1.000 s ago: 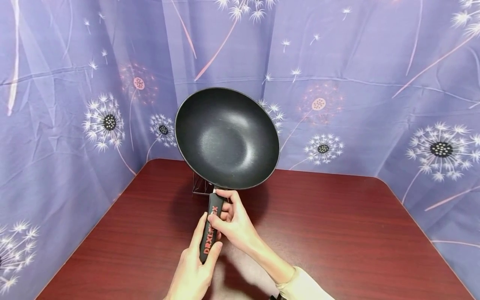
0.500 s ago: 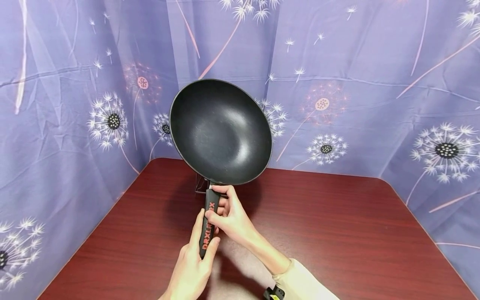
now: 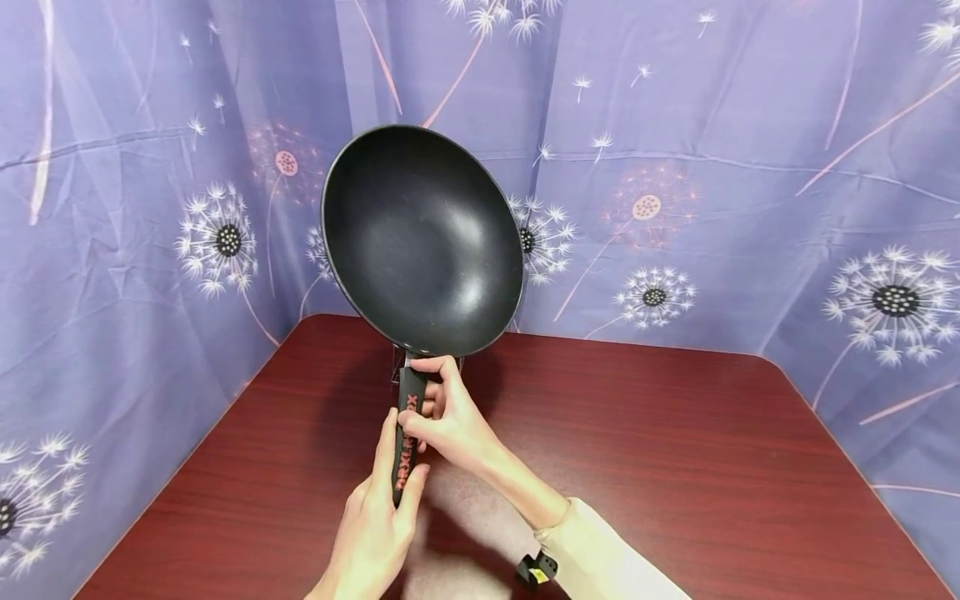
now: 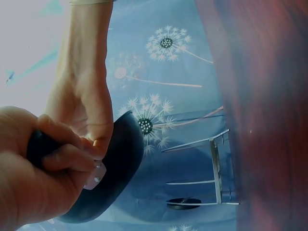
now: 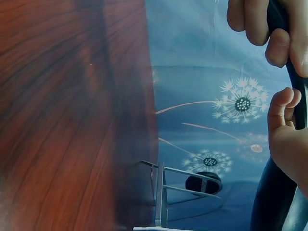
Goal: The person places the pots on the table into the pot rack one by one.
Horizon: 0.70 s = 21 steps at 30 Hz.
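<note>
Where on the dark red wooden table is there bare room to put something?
Bare: the table from cream sleeve rightward to purple patterned curtain; a narrower strip left of the left hand. Crowded: around the metal rack behind the black round wok.

A wok [image 3: 420,242] was above the far left part of a table [image 3: 637,433], its handle [image 3: 411,385] toward the viewer. The left hand [image 3: 371,521] was around the handle's near end, the right hand [image 3: 453,421] farther up, beside the pan. Behind and below stood a metal rack [image 4: 216,168]; a curtain [image 3: 675,108] hung behind and on both sides.
</note>
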Motion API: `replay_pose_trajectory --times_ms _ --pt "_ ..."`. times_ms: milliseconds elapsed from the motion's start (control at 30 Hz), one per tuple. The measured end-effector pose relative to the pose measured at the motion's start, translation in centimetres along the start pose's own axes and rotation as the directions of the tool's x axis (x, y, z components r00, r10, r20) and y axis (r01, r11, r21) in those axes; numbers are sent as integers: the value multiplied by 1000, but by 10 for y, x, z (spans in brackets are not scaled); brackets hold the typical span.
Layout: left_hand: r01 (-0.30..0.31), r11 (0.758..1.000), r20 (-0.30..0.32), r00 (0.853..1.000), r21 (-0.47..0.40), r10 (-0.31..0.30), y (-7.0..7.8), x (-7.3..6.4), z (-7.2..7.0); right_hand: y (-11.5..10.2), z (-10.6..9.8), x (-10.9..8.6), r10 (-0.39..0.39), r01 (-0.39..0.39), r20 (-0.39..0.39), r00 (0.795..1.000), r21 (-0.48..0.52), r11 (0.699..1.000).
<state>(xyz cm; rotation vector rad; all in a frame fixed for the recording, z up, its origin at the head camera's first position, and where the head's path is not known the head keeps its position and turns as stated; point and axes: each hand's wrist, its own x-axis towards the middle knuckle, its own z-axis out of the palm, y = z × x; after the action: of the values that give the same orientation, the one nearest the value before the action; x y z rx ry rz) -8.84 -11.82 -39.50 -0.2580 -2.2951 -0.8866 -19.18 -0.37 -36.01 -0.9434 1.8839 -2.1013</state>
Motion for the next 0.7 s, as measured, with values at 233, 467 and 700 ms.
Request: replay_pose_trajectory --times_ms 233,467,700 --pt "-28 999 -36 999 45 30 -3 1 -3 1 5 7 -15 14 30 999 21 1000" --pt "-9 993 -43 999 117 14 -5 2 -4 2 7 12 8 -9 45 999 15 1000" --pt "39 986 -23 999 159 -36 -1 -1 -2 5 6 13 -5 4 67 998 2 1000"
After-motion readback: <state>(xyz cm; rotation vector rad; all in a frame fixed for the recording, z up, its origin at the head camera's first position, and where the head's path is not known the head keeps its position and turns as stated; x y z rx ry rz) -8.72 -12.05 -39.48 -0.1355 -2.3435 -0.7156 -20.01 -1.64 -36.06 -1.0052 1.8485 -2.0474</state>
